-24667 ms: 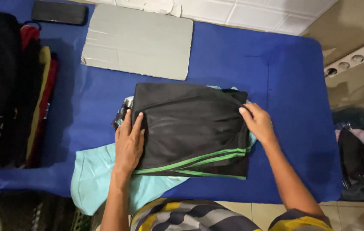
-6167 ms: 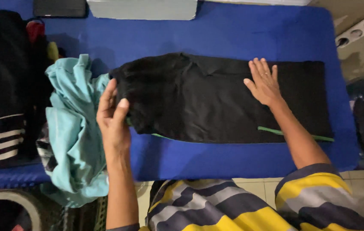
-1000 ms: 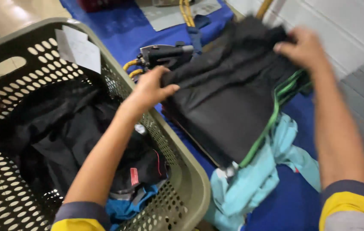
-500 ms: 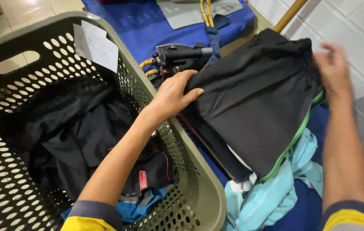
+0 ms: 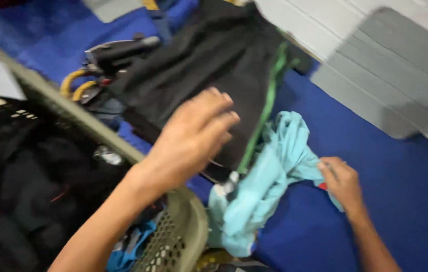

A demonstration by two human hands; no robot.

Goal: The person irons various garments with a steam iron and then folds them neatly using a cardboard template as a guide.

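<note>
Two hands work over a blue-covered table (image 5: 400, 201). The left hand (image 5: 193, 138) hangs with loosely spread fingers over the folded black garment with green trim (image 5: 209, 75), gripping nothing, though the blur leaves contact uncertain. The right hand (image 5: 342, 181) is nearer the crumpled light-blue garment (image 5: 269, 186) and pinches its right edge with curled fingers. That cloth lies left of the right hand, its long axis running down toward the olive laundry basket (image 5: 183, 226), touching the black garment's edge.
</note>
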